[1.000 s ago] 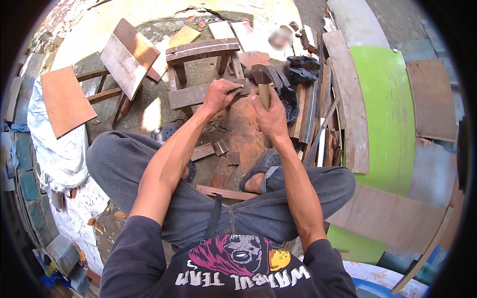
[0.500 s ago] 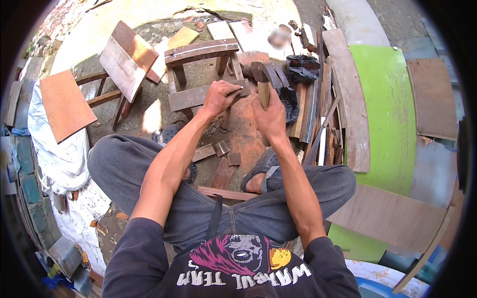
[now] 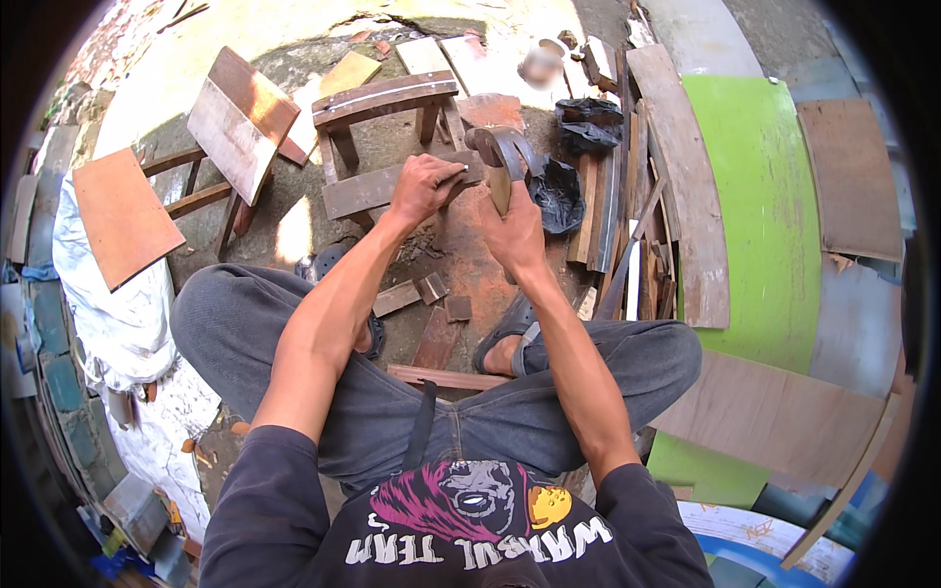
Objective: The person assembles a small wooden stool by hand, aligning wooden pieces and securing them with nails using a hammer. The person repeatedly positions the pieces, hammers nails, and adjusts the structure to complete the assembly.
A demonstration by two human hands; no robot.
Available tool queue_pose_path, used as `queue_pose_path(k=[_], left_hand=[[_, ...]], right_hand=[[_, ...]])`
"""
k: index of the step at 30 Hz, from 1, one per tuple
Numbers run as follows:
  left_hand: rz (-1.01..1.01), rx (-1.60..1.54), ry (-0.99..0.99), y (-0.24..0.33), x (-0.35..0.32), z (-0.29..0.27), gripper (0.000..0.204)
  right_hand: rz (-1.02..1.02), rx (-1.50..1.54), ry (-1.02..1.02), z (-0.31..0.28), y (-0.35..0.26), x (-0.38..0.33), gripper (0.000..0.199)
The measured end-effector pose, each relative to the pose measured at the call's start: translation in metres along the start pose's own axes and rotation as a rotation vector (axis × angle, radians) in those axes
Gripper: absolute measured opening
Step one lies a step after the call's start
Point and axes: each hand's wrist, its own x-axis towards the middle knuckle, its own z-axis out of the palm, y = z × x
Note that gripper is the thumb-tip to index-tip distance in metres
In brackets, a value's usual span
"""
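The left hand (image 3: 423, 186) presses down on a flat brown wooden board (image 3: 368, 191) lying across the ground just in front of a low wooden stool (image 3: 384, 98), fingers curled over the board's right end in a firm, closed hold. The right hand (image 3: 515, 227) is wrapped around the wooden handle of a hammer (image 3: 502, 157), whose dark head sits just beyond the board's end, close to the left fingers. The board looks stiff, dry and fairly light, rough rather than slippery, and it seems best pinned flat from above, near the end where the tool works but with fingertips kept back from it. The hammer is probably head-heavy, so a full fist low on the handle suits it; whether the head touches the board is hard to tell at this angle. The person sits low with knees spread, one foot in a sandal (image 3: 505, 328) near the middle. The ground is uneven concrete dusted with reddish sawdust and strewn with small wood offcuts (image 3: 431, 286). To the right lie stacked planks (image 3: 676, 176) and a green curved panel (image 3: 760, 186); to the left, plywood sheets (image 3: 123, 211) and white sacking. A black plastic bag (image 3: 559, 196) lies just right of the hands. Room is tight on every side.
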Motion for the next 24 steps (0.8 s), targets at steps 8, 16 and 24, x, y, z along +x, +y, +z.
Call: queue_pose_path(k=[8,16,24], left_hand=[[-0.006,0.031,-0.028,-0.001,-0.002,-0.001,0.017],[-0.014,-0.035,-0.062,-0.005,0.0,-0.001,0.015],[0.014,-0.099,-0.365,0.004,0.014,-0.034,0.039]], right_hand=[[0.089,-0.083,-0.122,-0.003,0.006,0.003,0.051],[0.094,-0.205,-0.161,-0.002,0.015,0.008,0.048],[0.188,-0.131,-0.06,-0.018,0.033,-0.014,0.062]])
